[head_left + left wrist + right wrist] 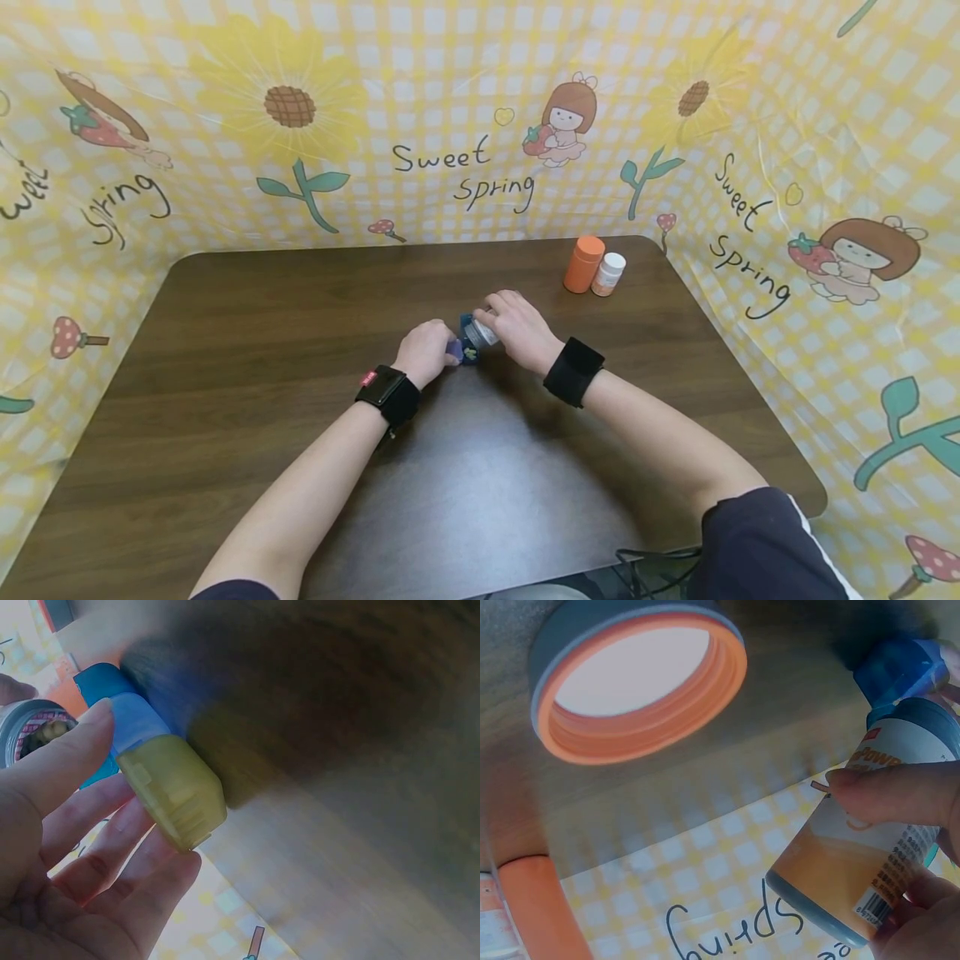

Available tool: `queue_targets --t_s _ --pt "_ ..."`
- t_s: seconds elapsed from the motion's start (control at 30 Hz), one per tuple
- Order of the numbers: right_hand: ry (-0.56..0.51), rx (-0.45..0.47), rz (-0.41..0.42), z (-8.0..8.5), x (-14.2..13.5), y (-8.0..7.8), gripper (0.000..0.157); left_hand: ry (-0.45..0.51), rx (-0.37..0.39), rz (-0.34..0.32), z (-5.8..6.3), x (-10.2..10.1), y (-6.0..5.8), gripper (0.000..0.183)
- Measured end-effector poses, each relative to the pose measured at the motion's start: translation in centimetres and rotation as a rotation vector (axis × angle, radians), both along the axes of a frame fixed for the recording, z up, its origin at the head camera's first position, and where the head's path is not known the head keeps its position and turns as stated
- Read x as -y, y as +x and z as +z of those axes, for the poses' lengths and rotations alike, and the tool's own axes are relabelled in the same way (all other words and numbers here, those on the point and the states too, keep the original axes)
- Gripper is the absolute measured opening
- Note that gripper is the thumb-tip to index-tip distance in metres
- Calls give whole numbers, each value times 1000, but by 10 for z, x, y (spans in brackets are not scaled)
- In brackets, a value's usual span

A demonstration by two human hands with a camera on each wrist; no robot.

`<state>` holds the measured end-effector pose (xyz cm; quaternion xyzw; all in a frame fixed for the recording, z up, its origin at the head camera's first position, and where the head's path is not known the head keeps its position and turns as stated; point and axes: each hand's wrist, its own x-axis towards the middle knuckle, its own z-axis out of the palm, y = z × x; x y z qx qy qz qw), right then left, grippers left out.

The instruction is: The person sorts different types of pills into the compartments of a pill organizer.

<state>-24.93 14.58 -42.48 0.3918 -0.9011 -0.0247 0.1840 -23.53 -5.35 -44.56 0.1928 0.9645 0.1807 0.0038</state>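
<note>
My left hand (424,350) pinches a small pill box (176,787) between thumb and fingers. Its sections look teal, light blue and see-through yellow in the left wrist view. Close beside it, my right hand (521,329) grips an uncapped supplement bottle (832,847) with an orange-and-white label. The bottle leans over, its mouth right at the box, and small round tan pieces show inside the mouth. A round dark lid (641,671) with an orange inner ring shows its inside in the right wrist view; the head view does not show it.
A tall orange bottle (584,265) and a shorter white-capped bottle (608,275) stand together at the table's back right. The brown wooden table (247,350) is bordered by a yellow checked cloth (450,108). Black cables (637,558) hang by the front edge.
</note>
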Motion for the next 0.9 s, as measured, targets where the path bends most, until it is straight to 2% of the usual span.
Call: queue_targets --t_s 0.47,0.77,0.9 --pt "19 -29 23 -7 2 1 44 -2 -1 3 -1 -1 0 25" --pt "0 -7 10 -2 4 1 52 7 -5 7 0 0 1 21" --pt "18 -12 13 -5 5 0 49 9 -2 6 -1 0 1 20"
